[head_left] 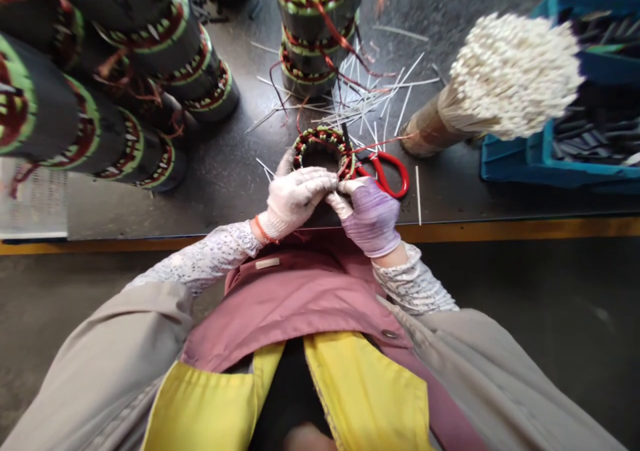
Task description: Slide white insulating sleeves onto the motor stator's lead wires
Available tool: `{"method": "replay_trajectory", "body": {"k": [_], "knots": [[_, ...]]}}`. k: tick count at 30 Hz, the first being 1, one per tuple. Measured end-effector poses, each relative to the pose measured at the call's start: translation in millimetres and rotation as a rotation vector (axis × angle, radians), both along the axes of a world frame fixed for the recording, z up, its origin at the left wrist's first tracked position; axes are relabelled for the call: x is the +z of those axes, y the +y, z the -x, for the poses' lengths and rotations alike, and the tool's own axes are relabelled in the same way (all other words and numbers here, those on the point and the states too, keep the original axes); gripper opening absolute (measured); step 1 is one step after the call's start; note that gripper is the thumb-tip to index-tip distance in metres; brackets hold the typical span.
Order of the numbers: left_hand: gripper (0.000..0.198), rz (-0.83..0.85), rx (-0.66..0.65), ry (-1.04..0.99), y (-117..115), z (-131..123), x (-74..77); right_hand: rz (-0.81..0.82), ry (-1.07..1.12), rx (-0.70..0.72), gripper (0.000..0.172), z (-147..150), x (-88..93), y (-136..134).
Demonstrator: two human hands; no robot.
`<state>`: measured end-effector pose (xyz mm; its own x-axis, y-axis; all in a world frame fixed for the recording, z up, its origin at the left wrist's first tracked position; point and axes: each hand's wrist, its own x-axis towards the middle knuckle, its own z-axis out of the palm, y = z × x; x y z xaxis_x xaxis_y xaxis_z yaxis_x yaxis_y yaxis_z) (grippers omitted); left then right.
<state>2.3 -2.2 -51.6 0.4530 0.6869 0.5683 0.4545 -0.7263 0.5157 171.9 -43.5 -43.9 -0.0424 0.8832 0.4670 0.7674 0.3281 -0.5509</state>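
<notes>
Counter (150, 191) first: stacked stators (125, 71) crowd your left, and a blue bin (515, 171) at your right holds dark strips (595, 124). White sticks (515, 71) stand bundled just beside it. Near the edge, both your left hand (295, 198) and right hand (370, 214) curl fingers tight on the small stator (320, 135); red scissors (395, 163) lie alongside.

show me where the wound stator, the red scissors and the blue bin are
wound stator (323, 133): head view, on the far side of its winding ring
red scissors (395, 159): head view, on the top of the red handle loop
blue bin (550, 171): head view, on its front wall
</notes>
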Motion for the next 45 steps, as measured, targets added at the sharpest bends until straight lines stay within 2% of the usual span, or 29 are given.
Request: {"method": "replay_trajectory", "body": {"k": [4,7,9,10,13,15,16,18,20,22,23,25,26,29,33,36,38,42,44,45], "knots": [[0.023,0.023,-0.041,0.114,6,4,8.8,-0.054,-0.224,0.122,0.029,-15,20.4,-13],[0.044,0.064,-0.04,0.263,10,6,16.5,-0.124,-0.207,0.182,0.021,-21,32.9,-33],[0.046,0.068,-0.028,0.358,11,6,21.2,-0.075,0.071,0.153,0.022,-17,37.6,-43],[0.043,0.063,-0.022,0.396,10,5,23.5,0.014,0.278,0.163,0.026,-13,39.5,-45],[0.038,0.058,0.001,0.469,10,2,30.4,0.457,0.913,0.322,0.035,1,48.3,-40],[0.04,0.073,-0.018,0.515,11,1,35.0,0.617,1.175,0.428,0.04,5,56.5,-24],[0.041,0.086,-0.029,0.54,11,2,37.3,0.594,1.255,0.439,0.043,5,59.8,-14],[0.044,0.103,-0.048,0.579,8,5,41.6,0.398,1.307,0.411,0.042,3,61.3,5],[0.049,0.091,-0.028,0.597,1,11,45.8,0.194,1.235,0.266,0.029,3,52.7,15],[0.057,0.091,0.079,0.629,-12,18,50.0,0.074,1.041,0.087,0.018,5,33.9,10],[0.063,0.118,0.149,0.662,-19,20,52.2,0.037,0.902,0.04,0.02,7,22.1,5],[0.068,0.22,0.25,0.77,-28,19,57.6,-0.021,0.625,0.039,0.035,11,-1.1,-5],[0.063,0.264,0.26,0.835,-29,17,61.3,-0.026,0.511,0.07,0.042,13,-10.4,-8],[0.041,0.275,0.136,1.021,-11,13,77.7,-0.002,0.313,0.154,0.056,16,-24.1,-6],[0.028,0.164,-0.089,1.099,36,34,102.9,0.015,0.203,0.227,0.076,5,-22.5,9],[0.034,0.069,-0.204,1.279,57,49,110.9,0.042,0.164,0.291,0.084,-10,-21.2,23],[0.035,-0.035,-0.288,1.391,61,50,109.3,0.068,0.126,0.35,0.085,-17,-19.4,34],[0.042,-0.371,-0.421,1.242,63,40,96.0,0.068,-0.021,0.398,0.076,-31,-1.4,40],[0.036,-0.418,-0.486,1.19,69,37,87.3,-0.017,-0.088,0.323,0.068,-43,14.0,29],[0.031,-0.378,-0.5,1.157,72,36,83.2,-0.096,-0.09,0.229,0.064,-52,22.2,21]]}}
